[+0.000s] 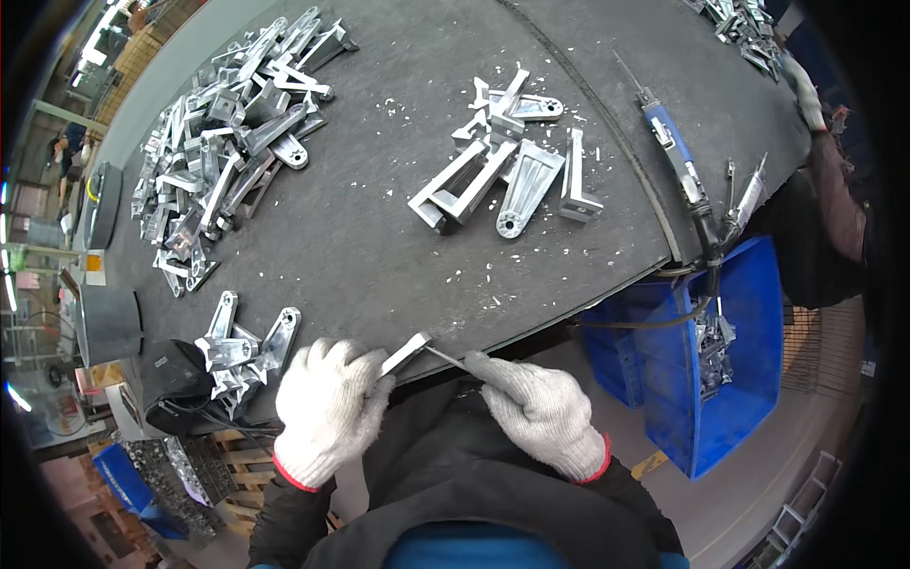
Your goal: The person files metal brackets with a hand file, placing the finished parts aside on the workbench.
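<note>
At the table's near edge, my left hand point(330, 406), in a white knit glove with a red cuff, is closed around a silver metal bracket point(408, 352). Only the bracket's narrow end shows past the fingers. My right hand point(542, 413), gloved alike, grips a thin pointed metal tool point(445, 357), whose handle is hidden in the palm. The tool's tip meets or nearly meets the bracket's end. Left of my left hand lies a small group of cast brackets point(248, 351). Farther out, in mid-table, is another loose cluster of brackets point(502, 161) among pale metal chips.
A large heap of brackets point(227, 142) covers the far left of the dark tabletop point(379, 237). A blue-handled air tool point(671, 142) with a hose lies at right. Below it stands a blue bin point(749, 351) holding metal parts. Another person's gloved hand point(804, 93) is at far right.
</note>
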Action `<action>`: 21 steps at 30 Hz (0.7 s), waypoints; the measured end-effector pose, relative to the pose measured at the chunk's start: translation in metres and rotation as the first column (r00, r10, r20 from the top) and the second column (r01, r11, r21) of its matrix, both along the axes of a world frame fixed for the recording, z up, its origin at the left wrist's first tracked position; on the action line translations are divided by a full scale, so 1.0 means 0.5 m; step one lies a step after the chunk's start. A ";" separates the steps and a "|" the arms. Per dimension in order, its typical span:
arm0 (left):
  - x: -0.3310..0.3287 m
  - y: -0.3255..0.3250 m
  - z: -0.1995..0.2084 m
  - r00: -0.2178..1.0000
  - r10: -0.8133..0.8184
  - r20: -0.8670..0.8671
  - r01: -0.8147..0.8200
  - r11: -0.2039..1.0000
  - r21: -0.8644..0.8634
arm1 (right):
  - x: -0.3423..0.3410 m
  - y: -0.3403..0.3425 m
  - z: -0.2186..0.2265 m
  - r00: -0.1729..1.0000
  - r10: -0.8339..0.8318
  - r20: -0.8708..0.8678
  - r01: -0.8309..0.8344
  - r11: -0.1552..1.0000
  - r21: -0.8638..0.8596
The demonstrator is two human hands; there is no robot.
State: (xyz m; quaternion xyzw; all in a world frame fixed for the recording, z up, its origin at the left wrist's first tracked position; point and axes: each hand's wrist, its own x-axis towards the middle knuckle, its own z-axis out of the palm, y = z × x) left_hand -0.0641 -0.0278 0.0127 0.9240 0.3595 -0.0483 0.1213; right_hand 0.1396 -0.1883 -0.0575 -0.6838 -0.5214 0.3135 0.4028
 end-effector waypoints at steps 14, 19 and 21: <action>-0.002 -0.018 -0.045 0.994 -0.100 0.033 0.091 0.975 0.203 | -0.023 0.071 0.062 0.768 -0.271 -0.580 0.142 0.956 -0.258; -0.003 -0.021 -0.035 0.999 0.001 -0.039 0.004 0.994 0.110 | -0.062 0.065 0.043 0.811 -0.177 -0.557 0.056 0.972 -0.228; -0.002 -0.020 -0.035 1.000 -0.014 -0.026 0.017 0.995 0.100 | -0.045 0.067 0.059 0.676 -0.256 -0.691 0.020 0.944 -0.330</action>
